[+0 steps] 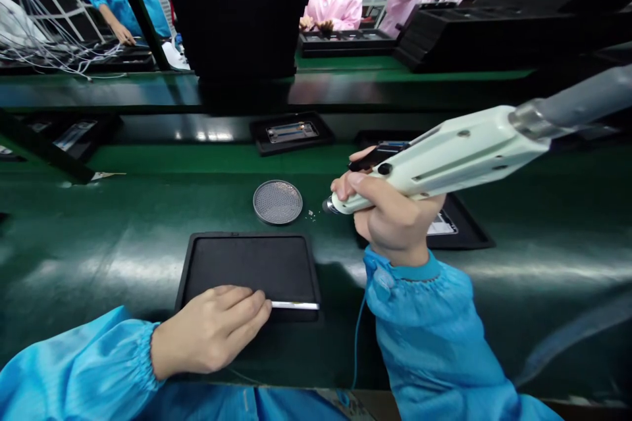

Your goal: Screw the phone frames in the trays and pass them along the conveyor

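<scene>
My right hand (395, 217) is closed around a pale electric screwdriver (459, 151). The tool's metal nose (328, 206) points left over the bench, just right of a round dimpled screw plate (277, 202). A few tiny bright pieces (311, 214), likely screws, lie loose between the plate and the tool. At the front edge of a shallow black tray (251, 263), my left hand (212, 329) has its fingers closed over a thin flat piece with a silver edge (296, 306). My fingers hide most of that piece.
Behind the screwdriver lies another black tray (469, 230) with a pale-framed part in it. A third tray (291, 133) holds a phone-like frame. Black boxes (241, 29) stand on the raised shelf. People in pink and blue work beyond; white cables (64, 56) hang at left.
</scene>
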The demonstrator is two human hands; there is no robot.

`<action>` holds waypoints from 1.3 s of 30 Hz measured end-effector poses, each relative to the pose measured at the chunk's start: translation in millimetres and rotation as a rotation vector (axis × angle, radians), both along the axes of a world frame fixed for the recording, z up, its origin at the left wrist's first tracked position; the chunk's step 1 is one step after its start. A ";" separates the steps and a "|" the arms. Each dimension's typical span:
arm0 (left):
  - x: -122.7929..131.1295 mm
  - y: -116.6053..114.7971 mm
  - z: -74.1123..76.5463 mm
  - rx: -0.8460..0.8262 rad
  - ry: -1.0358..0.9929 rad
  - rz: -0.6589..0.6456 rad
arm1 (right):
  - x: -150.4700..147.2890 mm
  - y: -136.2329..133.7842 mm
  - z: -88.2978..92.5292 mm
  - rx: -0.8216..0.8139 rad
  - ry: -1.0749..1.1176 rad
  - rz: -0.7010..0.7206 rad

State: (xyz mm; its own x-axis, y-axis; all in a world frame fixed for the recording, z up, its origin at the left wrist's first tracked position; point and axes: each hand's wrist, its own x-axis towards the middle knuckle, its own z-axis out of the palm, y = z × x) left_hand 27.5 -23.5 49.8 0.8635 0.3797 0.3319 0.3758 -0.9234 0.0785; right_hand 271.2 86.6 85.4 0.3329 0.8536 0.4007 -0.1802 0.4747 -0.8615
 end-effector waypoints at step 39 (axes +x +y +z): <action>2.1 4.8 -0.7 0.047 -0.028 0.048 | 0.5 -0.5 -0.4 0.009 -0.010 0.003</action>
State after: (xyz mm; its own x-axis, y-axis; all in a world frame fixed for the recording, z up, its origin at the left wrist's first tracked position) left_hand 29.6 -18.7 49.0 0.8350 0.4038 0.3737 0.4178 -0.9073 0.0468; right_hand 271.7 86.1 85.0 0.3265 0.8509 0.4116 -0.1733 0.4819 -0.8589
